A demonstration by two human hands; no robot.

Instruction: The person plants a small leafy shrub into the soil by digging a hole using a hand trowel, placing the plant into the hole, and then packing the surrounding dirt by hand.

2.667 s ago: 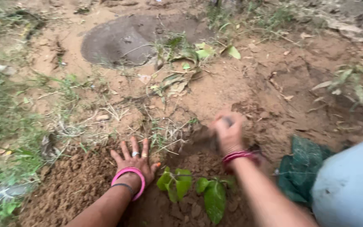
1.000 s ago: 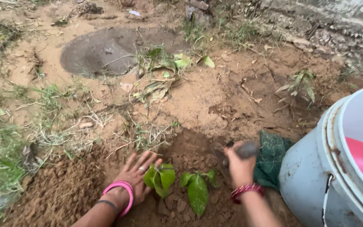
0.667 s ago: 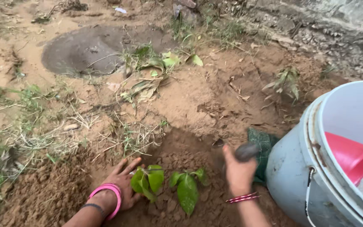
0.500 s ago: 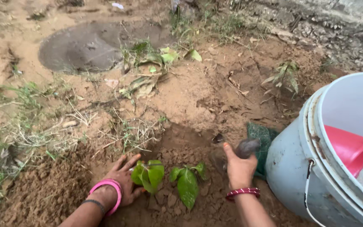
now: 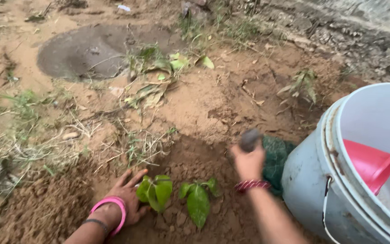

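A small seedling with broad green leaves stands in loose red-brown soil at the bottom centre. My left hand, with a pink bangle on the wrist, lies flat on the soil just left of the seedling, fingers spread. My right hand, wearing red bangles, is raised right of the plant and grips a dark grey stone-like object, blurred by motion.
A large white bucket stands at the right with a pink funnel-shaped cup inside. A dark green cloth or bag lies beside it. A round grey slab lies at the far left; dry grass and weeds are scattered about.
The view has swung right, bringing the bucket further in. My right hand has lifted with the dark object. My left hand stays pressed on the soil by the seedling.
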